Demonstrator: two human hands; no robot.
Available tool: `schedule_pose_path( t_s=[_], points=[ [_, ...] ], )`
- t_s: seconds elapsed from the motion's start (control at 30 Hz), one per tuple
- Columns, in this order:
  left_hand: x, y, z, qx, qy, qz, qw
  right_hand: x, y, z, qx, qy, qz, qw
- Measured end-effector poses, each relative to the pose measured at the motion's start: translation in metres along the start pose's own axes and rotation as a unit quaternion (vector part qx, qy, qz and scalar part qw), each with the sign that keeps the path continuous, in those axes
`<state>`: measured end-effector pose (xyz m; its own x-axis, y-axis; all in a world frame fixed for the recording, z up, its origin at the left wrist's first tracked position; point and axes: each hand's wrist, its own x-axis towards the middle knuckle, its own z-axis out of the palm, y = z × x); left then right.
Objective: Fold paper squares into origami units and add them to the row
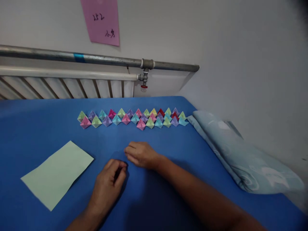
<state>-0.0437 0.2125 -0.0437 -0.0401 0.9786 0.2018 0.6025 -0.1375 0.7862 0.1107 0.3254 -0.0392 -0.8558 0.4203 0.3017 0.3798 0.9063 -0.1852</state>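
My left hand (112,176) hovers low over the blue tabletop with its fingers curled in, thumb close to the fingertips. The hollow between thumb and fingers shows nothing in it. Just beyond and to its right, my right hand (139,155) is closed with its knuckles up. Its palm is hidden, and no object sticks out of it. The two hands are close but apart. Left of them lies a flat pale green sheet of paper (57,175). Farther back stand small folded paper boats (125,119) in pink, green, blue, purple, yellow and red, set in staggered rows.
On the right, a folded light blue cloth (240,154) with white patterns lies against the wall. A white radiator (69,86) and a metal pipe (108,59) with a red-handled valve (144,87) run behind the blue table (31,128). A pink note (103,24) hangs above.
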Motion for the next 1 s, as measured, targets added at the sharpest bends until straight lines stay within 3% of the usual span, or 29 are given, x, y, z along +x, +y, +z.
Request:
schedule_pose_path(
  t_s=[0.33,0.57,0.7,0.87,1.0],
  points=[
    [0.007,0.001,0.006,0.034,0.028,0.014,0.999,0.005,0.010,0.007,0.071,0.052,0.083,0.993],
    [0.006,-0.007,0.009,0.036,0.027,0.045,0.998,0.010,-0.004,0.002,-0.028,0.003,0.163,0.986],
    [0.003,-0.005,0.006,0.050,0.031,0.079,0.995,0.010,-0.018,0.001,-0.062,0.009,0.204,0.977],
    [-0.005,-0.004,-0.024,0.162,0.075,0.070,0.981,0.003,-0.043,0.004,-0.078,0.016,0.238,0.968],
    [-0.005,-0.014,-0.061,0.342,0.139,-0.052,0.928,-0.003,-0.055,0.005,-0.071,0.009,0.238,0.969]
  ],
)
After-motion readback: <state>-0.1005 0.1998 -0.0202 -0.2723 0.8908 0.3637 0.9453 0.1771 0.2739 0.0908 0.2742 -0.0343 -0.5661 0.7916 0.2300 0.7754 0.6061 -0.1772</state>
